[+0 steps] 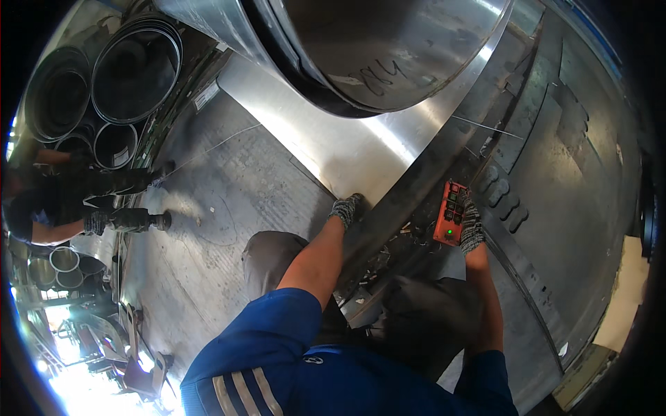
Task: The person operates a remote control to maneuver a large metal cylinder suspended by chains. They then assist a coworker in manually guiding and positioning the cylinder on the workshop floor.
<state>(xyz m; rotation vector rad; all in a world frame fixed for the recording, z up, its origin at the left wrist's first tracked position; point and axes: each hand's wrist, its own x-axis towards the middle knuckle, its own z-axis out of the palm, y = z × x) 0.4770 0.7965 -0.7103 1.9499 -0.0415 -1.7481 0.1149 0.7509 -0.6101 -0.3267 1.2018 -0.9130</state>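
Note:
My left hand (346, 209), in a grey knit glove, is closed on the near corner of a shiny metal sheet (374, 156). The fingertips are partly hidden at the edge. This sheet runs away from me, under a large coil of rolled sheet metal (388, 55) with handwriting inside its curve. My right hand (473, 225), also gloved, holds an orange remote control (449, 213) upright. Black buttons and a lit green light show on its face.
At the left stands another person (55, 201) in dark clothes and gloves. Large dark metal rings (137, 69) are stacked behind them. Scraps lie in a gap (381, 267) by my knees. Dark steel plates (583, 173) spread at the right, with small cut pieces (499, 194) on them.

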